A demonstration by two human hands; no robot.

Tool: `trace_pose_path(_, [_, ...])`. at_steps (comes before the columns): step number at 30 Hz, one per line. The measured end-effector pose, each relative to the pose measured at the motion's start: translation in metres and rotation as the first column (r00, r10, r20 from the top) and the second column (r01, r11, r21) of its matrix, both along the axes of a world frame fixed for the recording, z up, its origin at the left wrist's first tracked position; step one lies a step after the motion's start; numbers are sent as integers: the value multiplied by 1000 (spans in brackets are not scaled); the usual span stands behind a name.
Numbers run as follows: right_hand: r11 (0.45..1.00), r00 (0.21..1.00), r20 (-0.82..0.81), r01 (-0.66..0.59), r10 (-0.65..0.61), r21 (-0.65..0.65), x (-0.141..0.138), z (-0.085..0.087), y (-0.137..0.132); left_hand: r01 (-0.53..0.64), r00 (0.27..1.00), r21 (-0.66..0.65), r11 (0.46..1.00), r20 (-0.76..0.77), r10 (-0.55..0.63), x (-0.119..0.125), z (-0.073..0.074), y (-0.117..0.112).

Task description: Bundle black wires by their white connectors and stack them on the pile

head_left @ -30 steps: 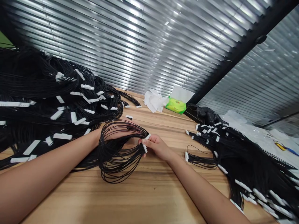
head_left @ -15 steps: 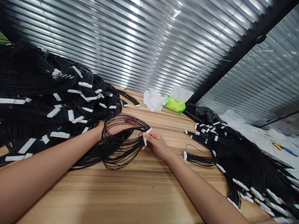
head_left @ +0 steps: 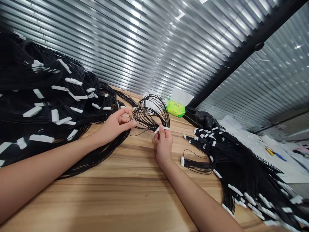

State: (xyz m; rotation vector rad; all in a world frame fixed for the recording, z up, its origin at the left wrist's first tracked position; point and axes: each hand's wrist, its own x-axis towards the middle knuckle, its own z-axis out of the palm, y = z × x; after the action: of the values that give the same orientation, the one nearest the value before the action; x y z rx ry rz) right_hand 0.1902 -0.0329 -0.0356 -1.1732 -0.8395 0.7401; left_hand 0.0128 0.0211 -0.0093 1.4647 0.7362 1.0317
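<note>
A looped black wire harness [head_left: 151, 112] with white connectors is held up above the wooden table [head_left: 125, 193]. My right hand [head_left: 163, 145] pinches the two white connector ends of the loop between thumb and fingers. My left hand [head_left: 116, 124] has its fingers partly curled and touches the left side of the same loop, with a stray wire running under it. A large heap of similar black harnesses [head_left: 43, 96] lies just left of my left hand.
A second pile of black harnesses with white connectors [head_left: 231, 164] spreads along the right side. A green tissue pack [head_left: 175, 109] and crumpled white tissue sit at the back by the slatted blinds [head_left: 145, 42]. A dark object [head_left: 204, 117] lies behind the right pile.
The loop has been lifted off the table and drawn smaller and tighter. Both hands have moved up and away from me, and my left hand came out from inside the loop to its side.
</note>
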Motion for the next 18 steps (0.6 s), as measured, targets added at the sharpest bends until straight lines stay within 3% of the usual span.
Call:
trace_pose_path(3, [999,1000,-16,27,-27,17,-4,2,-4,27,999,93,995,-20,-25,3,1,-9])
trace_pose_path(6, [999,999,-32,32,-32,-4,-9,3,-8,-9,995,221,975,-95,31,4,2,-15])
trace_pose_path(8, [999,999,-45,25,-26,-25,-12,3,-11,18,979,376,926,-195,60,3,2,-18])
trace_pose_path(10, [999,999,-43,28,-30,-37,-14,3,-13,57,958,535,843,-266,104,2,2,-19])
trace_pose_path(13, [999,999,-26,35,-36,-37,-15,5,-14,-75,927,655,752,-233,296,1,0,-17])
trace_pose_path(15, [999,1000,-11,23,-23,-26,-16,7,-16,-198,883,658,727,-203,424,1,0,-15])
trace_pose_path(18, [1000,1000,30,1,-1,5,-18,9,-20,-258,837,667,699,-207,506,0,3,-14])
